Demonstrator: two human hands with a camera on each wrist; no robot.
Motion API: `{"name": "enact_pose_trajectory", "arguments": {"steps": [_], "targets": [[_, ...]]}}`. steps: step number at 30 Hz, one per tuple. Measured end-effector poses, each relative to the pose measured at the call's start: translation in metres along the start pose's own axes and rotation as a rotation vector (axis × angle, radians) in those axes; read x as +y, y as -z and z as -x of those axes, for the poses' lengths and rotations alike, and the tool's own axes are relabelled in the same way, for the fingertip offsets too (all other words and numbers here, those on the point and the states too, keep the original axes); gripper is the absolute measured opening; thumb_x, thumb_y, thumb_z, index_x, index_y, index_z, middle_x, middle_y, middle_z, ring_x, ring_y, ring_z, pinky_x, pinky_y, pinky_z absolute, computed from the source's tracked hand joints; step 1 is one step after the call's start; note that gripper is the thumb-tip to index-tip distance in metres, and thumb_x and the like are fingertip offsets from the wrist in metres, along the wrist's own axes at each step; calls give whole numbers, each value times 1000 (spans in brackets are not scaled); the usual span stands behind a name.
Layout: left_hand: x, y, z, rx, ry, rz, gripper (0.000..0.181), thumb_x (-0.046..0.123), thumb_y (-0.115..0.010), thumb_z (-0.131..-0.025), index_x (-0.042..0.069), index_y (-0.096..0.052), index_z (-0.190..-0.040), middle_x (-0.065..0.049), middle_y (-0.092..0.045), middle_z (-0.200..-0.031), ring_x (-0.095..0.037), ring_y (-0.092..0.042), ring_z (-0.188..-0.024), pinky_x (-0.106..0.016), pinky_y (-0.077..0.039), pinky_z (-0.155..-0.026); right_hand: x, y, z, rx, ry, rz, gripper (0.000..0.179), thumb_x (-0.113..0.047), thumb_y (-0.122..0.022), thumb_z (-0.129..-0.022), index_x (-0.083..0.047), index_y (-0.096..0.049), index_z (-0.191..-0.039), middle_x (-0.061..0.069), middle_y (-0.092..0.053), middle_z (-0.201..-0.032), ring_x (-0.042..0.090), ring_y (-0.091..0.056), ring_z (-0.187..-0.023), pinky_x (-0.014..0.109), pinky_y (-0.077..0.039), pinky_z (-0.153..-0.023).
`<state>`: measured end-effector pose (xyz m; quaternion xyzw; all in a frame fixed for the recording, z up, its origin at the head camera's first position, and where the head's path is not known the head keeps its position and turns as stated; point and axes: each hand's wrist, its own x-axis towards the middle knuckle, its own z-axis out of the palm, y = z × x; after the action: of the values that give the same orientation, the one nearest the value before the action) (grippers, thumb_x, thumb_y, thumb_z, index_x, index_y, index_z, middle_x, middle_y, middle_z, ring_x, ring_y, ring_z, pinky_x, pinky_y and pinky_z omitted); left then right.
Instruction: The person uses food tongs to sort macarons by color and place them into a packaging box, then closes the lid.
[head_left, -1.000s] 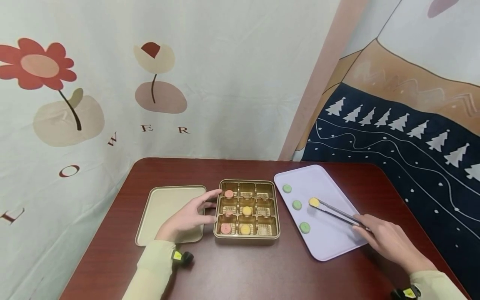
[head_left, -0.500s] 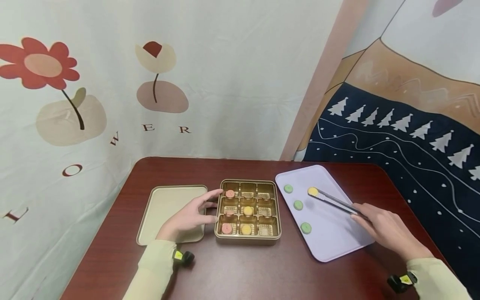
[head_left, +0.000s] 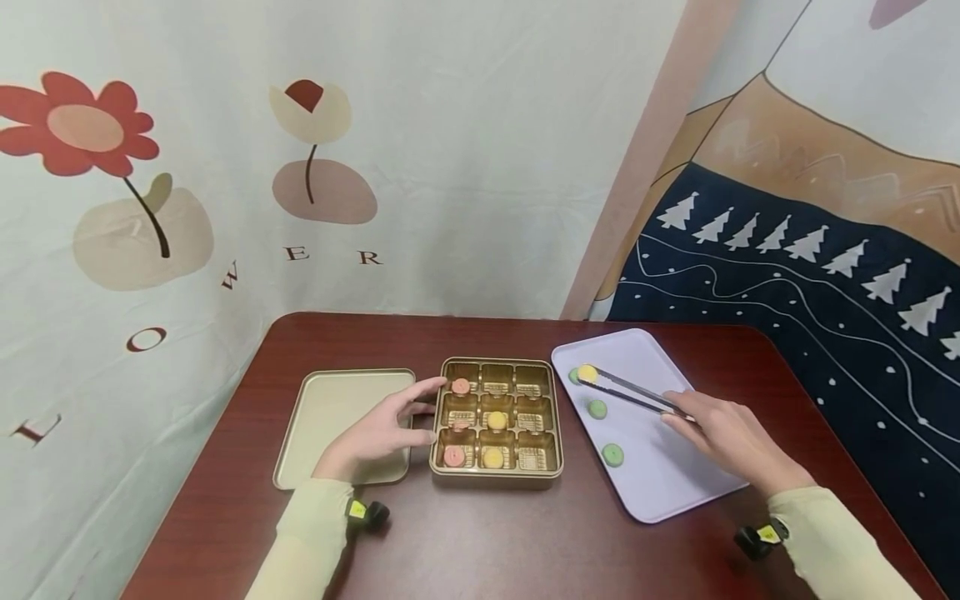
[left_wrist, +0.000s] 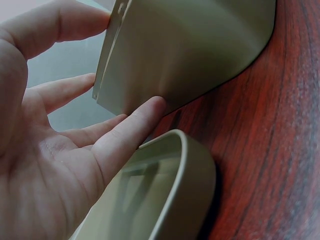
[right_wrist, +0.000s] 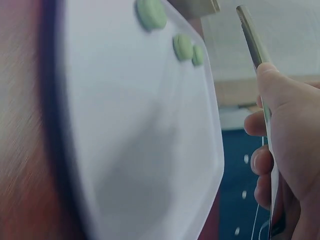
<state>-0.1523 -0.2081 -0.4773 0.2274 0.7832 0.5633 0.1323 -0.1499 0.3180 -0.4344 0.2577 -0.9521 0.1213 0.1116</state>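
- Fingers [right_wrist: 262, 161] of the right hand [head_left: 720, 433] are clamped round a pair of tongs [right_wrist: 255, 45], which the right wrist view shows raised off the tray.
- A yellow disc [head_left: 587, 373] is pinched in the tips; in the head view it overlaps the farthest green disc [head_left: 574, 377], but its height above it I cannot tell.
- The left hand [head_left: 378, 433] is spread, fingers and thumb apart, the fingertips resting against the left side of the box [head_left: 497, 482] without closing on it.
- That box stands about midway between the worktop's left and right edges, and has nine compartments in three rows.
- Done, as it lies now: pink discs [head_left: 453, 456] in all three compartments of the left column, the middle one partly hidden, and yellow discs [head_left: 497, 421] in the central compartment and the near middle one.
- Left, by my reading: the far middle compartment and the whole right column show no disc, while four discs are outside, the gripped yellow and three green. Filling looks a little over half finished.
- The pale tray [head_left: 660, 483] lies slantwise toward the far right corner of the worktop [head_left: 487, 542]; its other green discs, a middle one [head_left: 597, 409] and a near one [head_left: 612, 455], line its left side.
- A lid [head_left: 330, 412] lies toward the left edge, off the box.
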Motion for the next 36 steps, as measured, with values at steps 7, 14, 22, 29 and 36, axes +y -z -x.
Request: {"name": "enact_pose_trajectory", "arguments": {"steps": [7,14,22,29,36], "targets": [[2,-1,1,2,22,-1,89,4,-78,-87,4,-32,-163,-19,-39,-165,-48,-52,-136,-64,-40,-116,-25,-7,-36,-62,54,-28,42,-28,-79,-95,-9,-72,-131,13,-76,-121,26,-73,-100,50,-63,-86],[-1,0,0,-4,-7,3,87,3,-78,-88,1,-32,-163,-22,-41,-162,-48,-54,-134,-64,-41,-114,-49,-21,-64,9,214,-18,37,-25,-82,-92,-9,-74,-124,-1,-74,-99,10,-62,-79,37,-61,-71],[1,-1,0,-5,-5,15,87,2,-78,-88,-1,-32,-162,-23,-41,-162,-47,-54,-133,-63,-42,-114,-67,-29,-84,19,295,-20,33,-29,-76,-97,-10,-73,-124,-11,-58,-82,3,-50,-65,31,-50,-57],[0,-1,-1,-4,-3,11,88,3,-78,-88,0,-32,-162,-22,-41,-162,-47,-54,-134,-63,-42,-114,-72,-34,-88,29,336,-6,35,-28,-76,-96,-7,-71,-124,-2,-67,-90,10,-57,-66,38,-55,-58],[0,0,-1,-3,-2,4,88,3,-78,-88,0,-31,-163,-21,-39,-164,-47,-53,-134,-63,-41,-115,-72,-34,-88,25,336,-3,38,-30,-76,-96,-8,-70,-126,-3,-67,-90,9,-55,-62,36,-53,-56]]}}
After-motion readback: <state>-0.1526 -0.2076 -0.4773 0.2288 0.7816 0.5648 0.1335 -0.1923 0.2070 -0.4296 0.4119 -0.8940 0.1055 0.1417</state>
